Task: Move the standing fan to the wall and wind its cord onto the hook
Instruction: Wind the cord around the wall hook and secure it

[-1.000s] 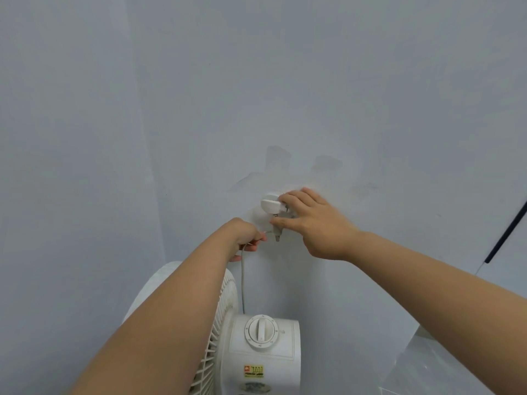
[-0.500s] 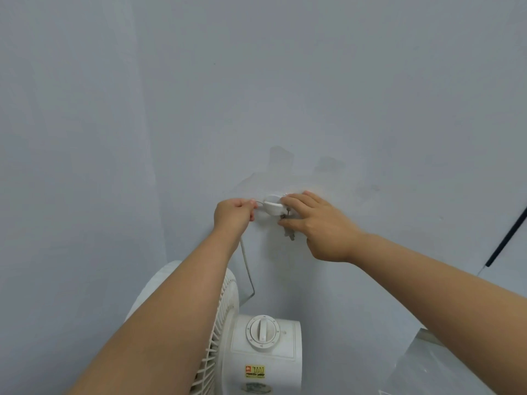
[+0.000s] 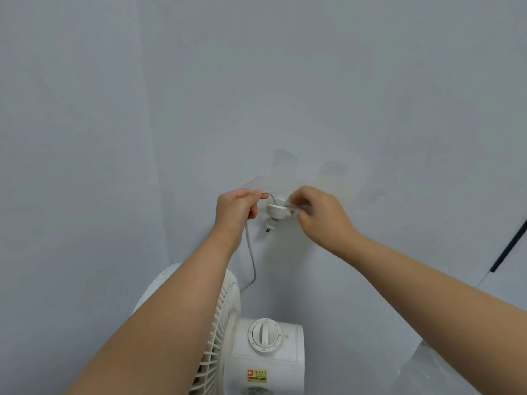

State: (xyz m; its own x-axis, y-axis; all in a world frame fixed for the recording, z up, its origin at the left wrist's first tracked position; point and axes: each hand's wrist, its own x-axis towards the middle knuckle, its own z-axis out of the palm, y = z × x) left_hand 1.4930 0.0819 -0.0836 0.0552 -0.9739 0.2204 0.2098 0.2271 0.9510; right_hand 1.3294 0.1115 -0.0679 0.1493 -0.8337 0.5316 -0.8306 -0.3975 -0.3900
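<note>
The white standing fan (image 3: 268, 354) stands against the pale wall, its round dial on top facing me. A small white hook (image 3: 277, 210) is stuck to the wall above it. The thin grey cord (image 3: 250, 252) rises from behind the fan into my left hand (image 3: 236, 208), which grips it just left of the hook. From that hand the cord arcs over to the hook. My right hand (image 3: 319, 216) pinches the cord end at the hook's right side. A plug with metal prongs (image 3: 270, 226) hangs just below the hook.
The wall corner (image 3: 154, 155) runs down on the left. A dark diagonal strip (image 3: 510, 246) shows at the right edge. Patches of old tape residue (image 3: 285, 166) mark the wall above the hook.
My left hand rose from below the hook to its left side and carried the cord up and over toward the hook. My right hand shifted slightly right at the hook.
</note>
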